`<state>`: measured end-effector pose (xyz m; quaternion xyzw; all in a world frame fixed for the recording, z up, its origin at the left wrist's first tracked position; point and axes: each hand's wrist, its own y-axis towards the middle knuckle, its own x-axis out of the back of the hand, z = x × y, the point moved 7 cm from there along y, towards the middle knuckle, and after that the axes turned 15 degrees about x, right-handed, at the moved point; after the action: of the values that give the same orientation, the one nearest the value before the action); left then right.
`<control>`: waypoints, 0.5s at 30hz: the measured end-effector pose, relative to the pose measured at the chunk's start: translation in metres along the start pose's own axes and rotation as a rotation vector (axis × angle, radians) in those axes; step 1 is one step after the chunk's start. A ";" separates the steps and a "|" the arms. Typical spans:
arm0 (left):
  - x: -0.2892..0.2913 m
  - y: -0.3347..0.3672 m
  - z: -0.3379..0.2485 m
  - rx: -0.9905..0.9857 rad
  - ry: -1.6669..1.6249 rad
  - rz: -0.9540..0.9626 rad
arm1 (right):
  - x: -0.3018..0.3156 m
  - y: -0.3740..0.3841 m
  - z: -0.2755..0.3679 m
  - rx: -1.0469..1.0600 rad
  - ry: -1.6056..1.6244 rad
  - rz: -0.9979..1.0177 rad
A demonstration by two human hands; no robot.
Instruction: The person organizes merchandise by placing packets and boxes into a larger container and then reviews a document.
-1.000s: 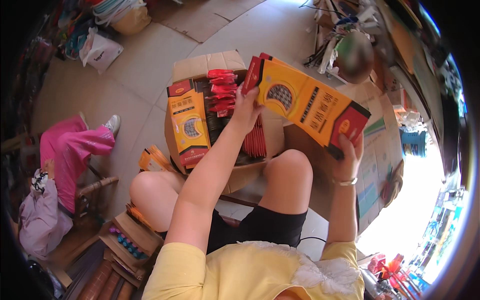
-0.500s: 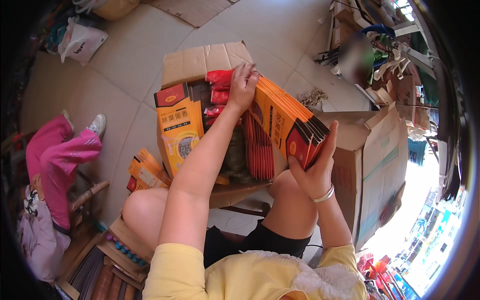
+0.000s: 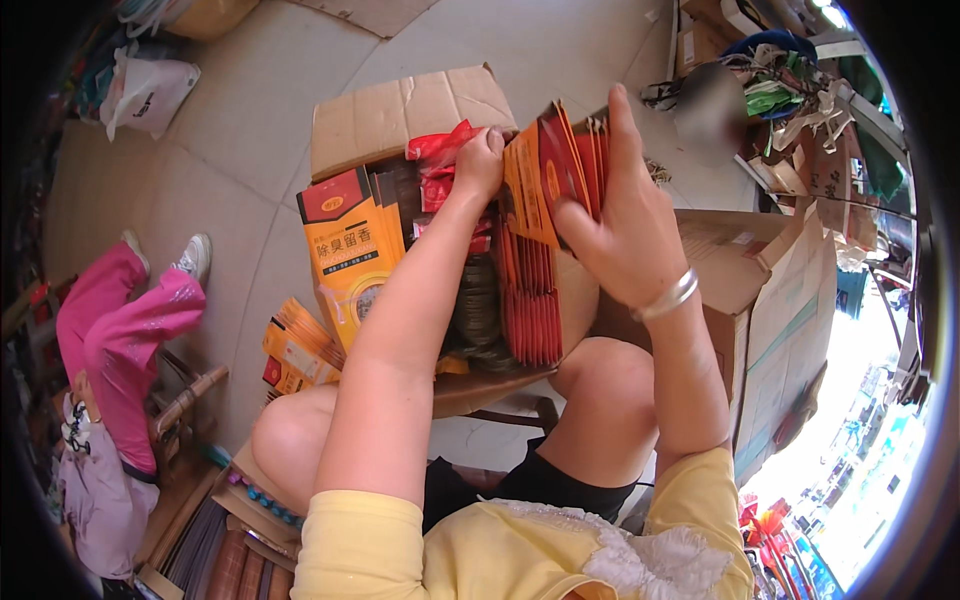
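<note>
My right hand [image 3: 632, 215] grips a fanned bundle of orange, red and black packets [image 3: 540, 180], thumb on the front and fingers stretched along the far side. The bundle stands tilted over the right side of an open cardboard box [image 3: 405, 115]. My left hand [image 3: 480, 165] is closed at the bundle's left edge, beside red plastic packets [image 3: 437, 180]; its fingertips are hidden. Below the bundle, a row of red-edged packets [image 3: 530, 315] stands in the box next to dark green wrapped rolls [image 3: 478, 310]. Larger orange packets [image 3: 345, 250] fill the box's left side.
More orange packets [image 3: 300, 345] lie left of the box. A bigger cardboard carton [image 3: 770, 330] stands at the right. On the left sits a person in pink trousers [image 3: 125, 330]. A wooden box with brown rolls [image 3: 225, 560] is at lower left.
My right hand has moved up and turned upright, tilting the packets from lying slanted to standing on end. My left hand has shifted slightly, its fingers now curled out of sight.
</note>
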<state>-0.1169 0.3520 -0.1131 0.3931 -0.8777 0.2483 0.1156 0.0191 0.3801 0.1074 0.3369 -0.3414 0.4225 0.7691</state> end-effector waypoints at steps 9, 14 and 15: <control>-0.017 -0.001 0.034 0.235 -0.873 0.217 | -0.008 -0.001 0.021 0.056 -0.026 0.033; -0.017 -0.081 -0.015 0.350 -1.074 0.177 | -0.002 0.009 -0.011 0.016 0.009 0.013; -0.011 -0.100 -0.017 0.385 -1.157 0.163 | -0.003 0.011 -0.013 0.006 0.030 0.022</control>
<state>-0.0348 0.3115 -0.0685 0.4094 -0.7649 0.1568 -0.4720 0.0109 0.3940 0.1005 0.3289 -0.3322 0.4370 0.7685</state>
